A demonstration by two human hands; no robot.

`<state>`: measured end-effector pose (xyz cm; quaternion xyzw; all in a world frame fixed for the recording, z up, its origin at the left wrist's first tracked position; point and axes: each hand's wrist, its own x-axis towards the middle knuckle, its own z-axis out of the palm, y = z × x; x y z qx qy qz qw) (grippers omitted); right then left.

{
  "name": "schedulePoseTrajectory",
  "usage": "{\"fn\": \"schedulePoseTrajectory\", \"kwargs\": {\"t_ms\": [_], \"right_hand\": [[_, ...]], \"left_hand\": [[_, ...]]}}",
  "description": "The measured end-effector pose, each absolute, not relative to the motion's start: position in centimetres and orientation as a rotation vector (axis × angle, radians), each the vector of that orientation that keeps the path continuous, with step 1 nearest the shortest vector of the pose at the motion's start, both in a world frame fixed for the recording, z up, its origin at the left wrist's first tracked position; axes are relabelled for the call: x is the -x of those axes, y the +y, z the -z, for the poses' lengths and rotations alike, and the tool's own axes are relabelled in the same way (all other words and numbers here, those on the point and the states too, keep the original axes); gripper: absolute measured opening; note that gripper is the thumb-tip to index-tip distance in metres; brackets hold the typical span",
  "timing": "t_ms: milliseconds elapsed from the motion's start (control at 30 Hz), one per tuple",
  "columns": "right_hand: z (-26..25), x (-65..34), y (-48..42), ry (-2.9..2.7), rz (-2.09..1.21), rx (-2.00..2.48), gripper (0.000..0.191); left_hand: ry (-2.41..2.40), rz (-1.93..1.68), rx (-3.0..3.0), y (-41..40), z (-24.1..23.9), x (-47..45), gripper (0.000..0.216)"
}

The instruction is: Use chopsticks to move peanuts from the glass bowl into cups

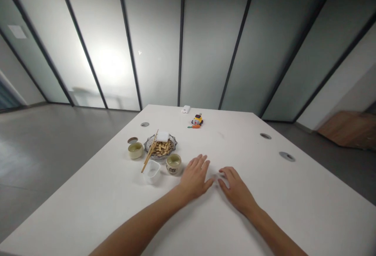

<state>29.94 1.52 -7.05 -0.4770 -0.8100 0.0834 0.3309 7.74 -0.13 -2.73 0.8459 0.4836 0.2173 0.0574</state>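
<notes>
Left hand [196,175]: fingers spread, seemingly empty. Right hand [237,190]: loosely curled, seemingly empty. Round cup [173,166]: just beside left hand on white tabletop [102,216]; a sideways sweep might topple it. Materials: cup apparently glazed ceramic; chopsticks [150,151] slim, wooden-looking; dish [174,143] clear, scalloped, holding rough-shelled peanuts [163,148].

Office-like room: frosted glass partition [212,48], white table [288,205], cable holes [265,136].

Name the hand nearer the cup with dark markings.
Left. The left hand is close beside the cup, on its right; the right hand is farther off to the right.
</notes>
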Motion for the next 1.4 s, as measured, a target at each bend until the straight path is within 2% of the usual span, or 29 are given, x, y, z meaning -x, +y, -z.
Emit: {"fn": "schedulePoseTrajectory", "kwargs": {"t_ms": [200, 500, 900, 1400], "right_hand": [[6.7, -29.3, 1.5, -2.259, -0.19, 1.285, 0.028], [6.8, -29.6, 1.3, -2.312, -0.206, 1.301, 0.032], [7.1, -29.8, -0.4, -2.468, -0.09, 1.372, 0.047], [6.5, -30.5, 0.1, -2.461, -0.229, 1.372, 0.047]], "left_hand": [[1.71, -0.49, -2.393, 1.6, 5.6, -5.5, 0.072], [1.621, -0.441, -2.42, -0.3, 5.8, -3.0, 0.07], [1.479, -0.411, -2.494, -1.5, 5.8, 0.0, 0.07], [1.448, -0.425, -2.496, -2.2, 4.6, -0.6, 0.072]]}}
